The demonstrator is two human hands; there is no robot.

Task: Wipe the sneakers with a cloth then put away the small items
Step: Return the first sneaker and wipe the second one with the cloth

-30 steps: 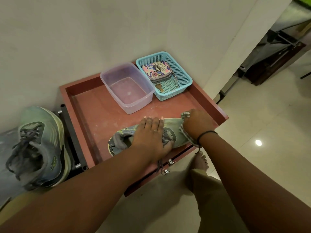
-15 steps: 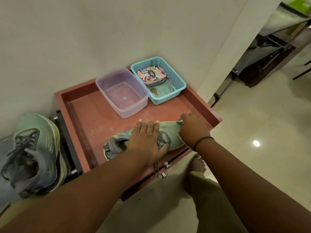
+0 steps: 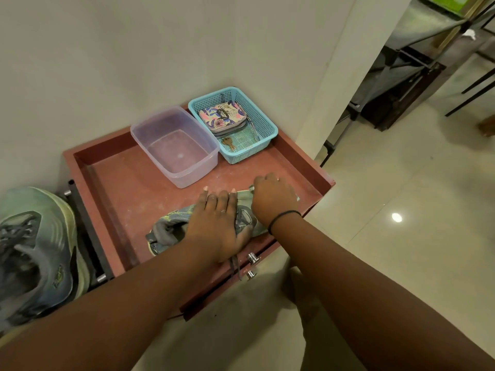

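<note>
1. Grey-green mesh sneaker (image 3: 171,228) lies on its side at the front edge of the red wooden tray-like tabletop (image 3: 128,183)
2. Left hand (image 3: 218,223) flat on the sneaker's midsection, fingers straight, pressing down
3. Right hand (image 3: 273,200) fisted over the toe end, looks like it grips a pale green cloth (image 3: 245,194); mostly hidden
4. Second grey-green sneaker (image 3: 34,253) on a dark rack left of the tabletop
5. Clear plastic tub (image 3: 175,145) and blue perforated plastic basket (image 3: 265,123) side by side at the back; basket holds a floral pouch (image 3: 222,117) and keys (image 3: 229,143)

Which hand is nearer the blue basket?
Right. The right hand is just in front of the blue basket; the left hand lies further back-left on the sneaker.
</note>
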